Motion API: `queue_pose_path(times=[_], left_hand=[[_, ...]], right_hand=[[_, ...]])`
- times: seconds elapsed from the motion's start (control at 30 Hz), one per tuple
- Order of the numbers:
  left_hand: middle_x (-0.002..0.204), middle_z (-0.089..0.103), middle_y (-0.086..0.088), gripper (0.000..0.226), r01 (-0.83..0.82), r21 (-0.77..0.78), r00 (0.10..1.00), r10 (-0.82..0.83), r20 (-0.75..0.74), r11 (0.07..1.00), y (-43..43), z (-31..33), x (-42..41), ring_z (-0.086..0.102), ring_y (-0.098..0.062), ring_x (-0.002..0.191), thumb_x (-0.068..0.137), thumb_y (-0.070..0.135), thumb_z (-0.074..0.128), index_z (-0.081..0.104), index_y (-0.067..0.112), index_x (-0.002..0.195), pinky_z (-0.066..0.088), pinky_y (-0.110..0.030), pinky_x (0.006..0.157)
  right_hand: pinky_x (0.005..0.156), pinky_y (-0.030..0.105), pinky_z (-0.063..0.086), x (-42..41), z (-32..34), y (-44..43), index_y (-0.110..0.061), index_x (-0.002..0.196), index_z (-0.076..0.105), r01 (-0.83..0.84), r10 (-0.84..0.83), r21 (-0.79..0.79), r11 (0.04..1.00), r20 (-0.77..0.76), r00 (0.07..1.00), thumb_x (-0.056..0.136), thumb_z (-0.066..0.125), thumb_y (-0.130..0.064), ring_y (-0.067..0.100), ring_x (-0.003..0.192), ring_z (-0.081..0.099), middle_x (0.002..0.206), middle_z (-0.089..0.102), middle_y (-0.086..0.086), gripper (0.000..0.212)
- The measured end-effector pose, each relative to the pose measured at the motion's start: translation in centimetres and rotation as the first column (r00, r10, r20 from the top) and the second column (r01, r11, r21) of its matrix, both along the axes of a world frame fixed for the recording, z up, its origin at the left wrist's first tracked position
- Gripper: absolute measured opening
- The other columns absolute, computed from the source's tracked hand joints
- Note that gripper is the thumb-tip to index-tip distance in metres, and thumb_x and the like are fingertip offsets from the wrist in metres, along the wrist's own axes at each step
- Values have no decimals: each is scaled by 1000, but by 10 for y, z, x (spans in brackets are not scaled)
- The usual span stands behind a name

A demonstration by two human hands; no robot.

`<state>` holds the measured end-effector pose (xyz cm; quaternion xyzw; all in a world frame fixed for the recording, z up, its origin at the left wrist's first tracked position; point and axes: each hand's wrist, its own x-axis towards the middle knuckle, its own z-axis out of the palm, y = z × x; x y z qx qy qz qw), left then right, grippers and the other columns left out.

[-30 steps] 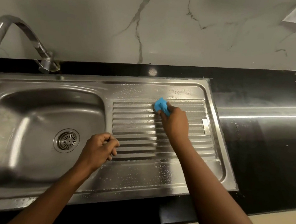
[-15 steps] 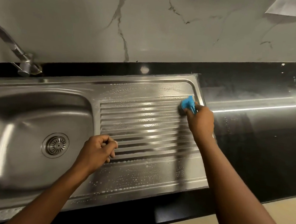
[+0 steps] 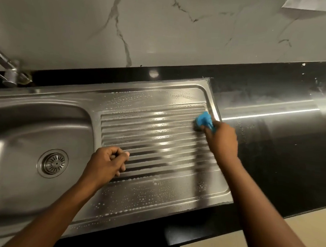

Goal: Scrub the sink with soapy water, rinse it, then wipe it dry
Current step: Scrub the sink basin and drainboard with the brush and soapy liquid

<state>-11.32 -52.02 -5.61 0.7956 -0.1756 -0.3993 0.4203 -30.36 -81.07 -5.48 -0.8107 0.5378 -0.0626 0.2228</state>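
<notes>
Soapy steel drainboard [image 3: 156,142] beneath marble wall [image 3: 68,24].

Sink basin [image 3: 28,130] at 9 o'clock, drain [image 3: 53,163] in its floor. Drainboard [image 3: 157,134] right of basin. Tap [image 3: 9,74] at 10 o'clock behind basin. Sponge [image 3: 204,119] on drainboard's far right corner, 2 o'clock. Countertop [image 3: 285,145] right of drainboard, 3 o'clock. Wall [image 3: 148,22] behind, 12 o'clock.
</notes>
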Motion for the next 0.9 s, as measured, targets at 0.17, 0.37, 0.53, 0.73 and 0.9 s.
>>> queue_pose_path(times=[0.17, 0.37, 0.53, 0.73, 0.9], left_hand=[[69, 74, -7, 26, 4, 4, 1000, -4, 7, 1000, -3, 1, -2, 63, -13, 55, 100, 31, 68, 75, 15, 80, 51, -30, 60], [69, 74, -8, 25, 22, 13, 999, -23, 31, 1000, 2, 0, -3, 64, -14, 56, 100, 31, 67, 75, 14, 83, 51, -29, 60], [70, 74, -8, 25, 0, 0, 1000, 0, 20, 1000, 11, 1, 1, 64, -15, 57, 100, 30, 68, 75, 15, 82, 51, -28, 58], [69, 73, -9, 25, 24, -14, 1000, -24, 4, 1000, 35, 7, 5, 62, -16, 57, 100, 29, 69, 75, 15, 81, 50, -29, 59], [68, 73, -10, 26, 39, -34, 999, -39, 10, 999, 58, 15, 9, 62, -19, 57, 101, 28, 68, 75, 12, 81, 50, -31, 58]], right_hand=[[66, 29, 47, 42, -2, -36, -16, 127, 71, 91, -96, 41, 995, 127, 987, 97, 71, -38, 18, 80, 66, 98, 75, 4, 37], [80, 36, 59, 65, -2, 20, -17, 139, 64, -105, 85, 130, 986, 151, 985, 97, 71, -42, 17, 95, 71, 118, 75, 3, 50], [82, 36, 59, -8, 0, 53, -18, 144, 61, -93, 83, 129, 987, 80, 993, 98, 68, -45, 15, 89, 67, 117, 75, 7, 53], [84, 48, 63, -32, 14, 22, -14, 137, 65, 120, -129, 126, 985, 62, 990, 95, 72, -43, 23, 94, 72, 113, 75, 10, 51], [64, 34, 59, 40, 6, 114, -19, 125, 72, -15, -9, 195, 981, 120, 993, 97, 69, -45, 16, 73, 71, 91, 75, 0, 39]])
